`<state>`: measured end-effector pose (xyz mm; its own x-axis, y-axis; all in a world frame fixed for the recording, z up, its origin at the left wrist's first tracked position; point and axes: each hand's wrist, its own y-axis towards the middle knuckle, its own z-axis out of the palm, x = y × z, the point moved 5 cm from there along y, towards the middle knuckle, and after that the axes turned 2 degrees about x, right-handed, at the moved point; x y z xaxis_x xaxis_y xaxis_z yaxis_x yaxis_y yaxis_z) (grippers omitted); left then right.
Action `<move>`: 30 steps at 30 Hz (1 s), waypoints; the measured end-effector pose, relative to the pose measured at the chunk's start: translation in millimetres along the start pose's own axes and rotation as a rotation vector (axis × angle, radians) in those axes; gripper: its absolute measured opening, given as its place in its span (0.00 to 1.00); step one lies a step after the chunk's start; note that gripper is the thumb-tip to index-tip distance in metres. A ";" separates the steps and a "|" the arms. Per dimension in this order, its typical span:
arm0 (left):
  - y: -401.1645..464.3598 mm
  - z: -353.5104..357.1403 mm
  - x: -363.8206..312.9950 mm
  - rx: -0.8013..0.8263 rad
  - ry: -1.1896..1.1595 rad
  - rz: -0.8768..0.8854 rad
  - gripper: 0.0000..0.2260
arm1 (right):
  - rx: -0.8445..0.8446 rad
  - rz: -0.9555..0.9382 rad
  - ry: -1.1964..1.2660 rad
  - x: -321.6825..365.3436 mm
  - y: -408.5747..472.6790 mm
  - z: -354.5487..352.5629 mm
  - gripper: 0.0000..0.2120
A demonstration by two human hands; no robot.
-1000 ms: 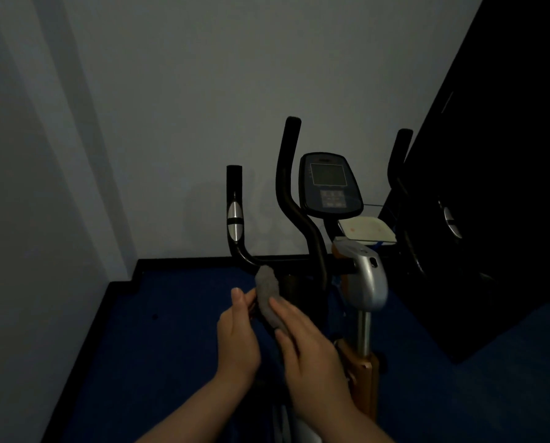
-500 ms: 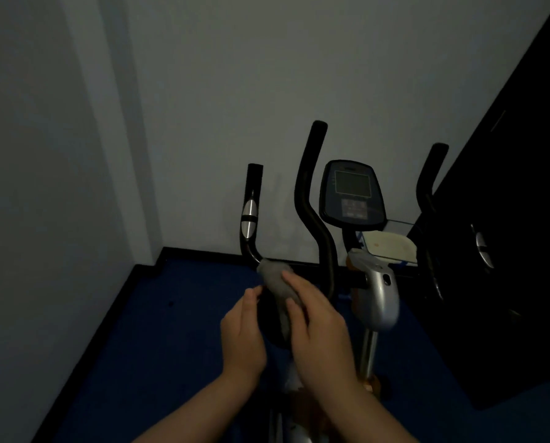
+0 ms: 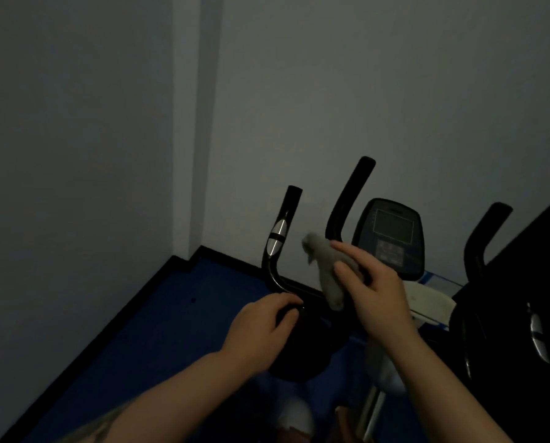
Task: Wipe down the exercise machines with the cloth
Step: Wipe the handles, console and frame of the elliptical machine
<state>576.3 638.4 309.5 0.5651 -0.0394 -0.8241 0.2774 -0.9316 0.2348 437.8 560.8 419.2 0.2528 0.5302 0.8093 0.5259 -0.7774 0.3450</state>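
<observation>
Both bare forearms rise from the bottom edge of the frame toward its centre. The left hand (image 3: 260, 330), just left of centre, shows its back to the camera, with its fingers curled over and gripping the handlebar (image 3: 278, 251) at its lower bend. The right hand (image 3: 376, 298), right of centre and a little higher, has its index finger stretched up-left and its thumb pressed in, holding the cloth (image 3: 326, 266) against its palm side.
</observation>
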 end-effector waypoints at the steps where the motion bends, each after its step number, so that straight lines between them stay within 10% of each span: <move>1: 0.2 0.5 -1.1 -0.015 0.044 0.021 0.12 | 0.030 -0.005 -0.057 -3.4 16.3 11.6 0.16; 12: -12.6 -4.0 1.4 -0.067 0.018 0.080 0.12 | 0.570 0.065 -0.408 -57.8 44.2 61.8 0.13; 30: -7.0 -5.0 8.3 0.041 -0.041 0.212 0.13 | 0.315 -0.353 -0.619 -37.7 89.5 94.5 0.14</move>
<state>583.0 646.5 303.6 0.5752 -0.2499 -0.7789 0.1236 -0.9147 0.3847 552.0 503.2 374.7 0.3861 0.8929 0.2315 0.8423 -0.4436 0.3063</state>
